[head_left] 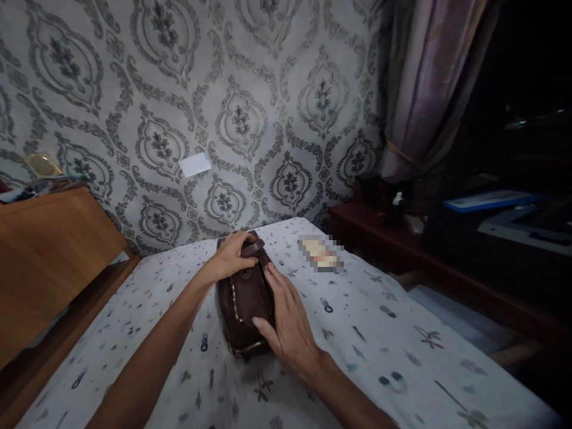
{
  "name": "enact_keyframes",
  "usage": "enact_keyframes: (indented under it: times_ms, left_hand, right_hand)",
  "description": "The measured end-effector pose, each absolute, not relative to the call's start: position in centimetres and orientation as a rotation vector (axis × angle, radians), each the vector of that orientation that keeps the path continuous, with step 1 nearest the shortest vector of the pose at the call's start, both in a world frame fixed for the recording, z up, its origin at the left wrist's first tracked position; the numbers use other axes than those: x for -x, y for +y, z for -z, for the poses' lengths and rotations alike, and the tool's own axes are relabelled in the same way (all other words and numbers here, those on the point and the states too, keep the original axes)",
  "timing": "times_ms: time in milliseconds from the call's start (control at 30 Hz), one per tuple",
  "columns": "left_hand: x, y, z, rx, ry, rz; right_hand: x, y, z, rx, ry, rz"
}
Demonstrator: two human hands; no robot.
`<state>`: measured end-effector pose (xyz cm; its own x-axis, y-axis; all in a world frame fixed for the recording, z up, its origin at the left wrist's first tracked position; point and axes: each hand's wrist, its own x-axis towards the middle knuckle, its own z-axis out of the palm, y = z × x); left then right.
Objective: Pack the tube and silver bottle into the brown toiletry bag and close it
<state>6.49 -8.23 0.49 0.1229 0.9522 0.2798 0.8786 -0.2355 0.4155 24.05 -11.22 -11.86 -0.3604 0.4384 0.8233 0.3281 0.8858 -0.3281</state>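
Observation:
A dark brown leather bag [250, 295] with brass-coloured zippers lies on the patterned white sheet [179, 351]. Near the bag's far end, my left hand [232, 257] has its thumb and fingers closed about a short leather strap [253, 247]. My right hand [292, 319] rests along the right side of the bag, fingers stretched out and thumb over the near part of its top. The palm hides part of that side. A zipper runs down the left of the top panel, and another crosses the near end.
To the right of the bag lies a blurred-out flat item [320, 253]. A wooden headboard-like panel [58, 262] stands at left. The patterned wall [277, 107] rises behind, with a white card [195, 165] on it. At right are a dark red cabinet [357, 223] and a tied curtain [413, 95].

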Motion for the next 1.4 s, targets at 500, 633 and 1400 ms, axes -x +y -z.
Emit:
enact_keyframes:
  times_ms: [500,633,1400]
  left_hand:
    - [-7.3,-8.2,-0.5,-2.164,1.987,-0.927]
    - [-7.6,-7.8,-0.3,-2.032,1.971,-1.091]
    - [-3.2,-11.6,2.2,-1.893,1.78,-1.395]
  right_hand:
    - [-23.6,-11.5,11.8,0.565,-1.957,-0.057]
    - [-23.7,-11.6,11.6,0.577,-1.945,-0.102]
    - [-23.3,-11.8,11.0,0.525,-2.04,0.069]
